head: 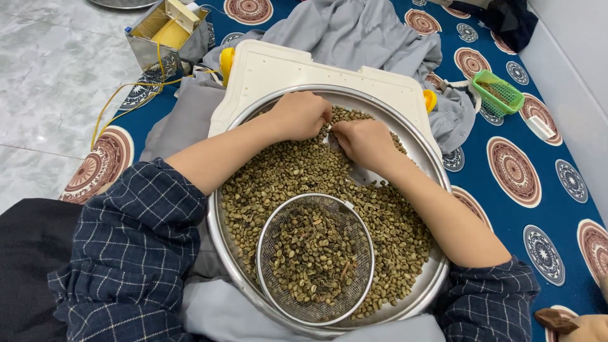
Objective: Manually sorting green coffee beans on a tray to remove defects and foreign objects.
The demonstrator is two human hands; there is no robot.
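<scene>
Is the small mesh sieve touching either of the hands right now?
Apart. The head view shows the mesh sieve near the tray's front edge, with a band of beans between it and the left hand and right hand.

One head-worn camera looks steeply down, close over the round metal tray [405,136] on the person's lap.

Open silver foil-lined carton [166,33], yellow inside, is sitting top left on the patterned blue mat [557,209]; no labels, signs, screens showing.
</scene>
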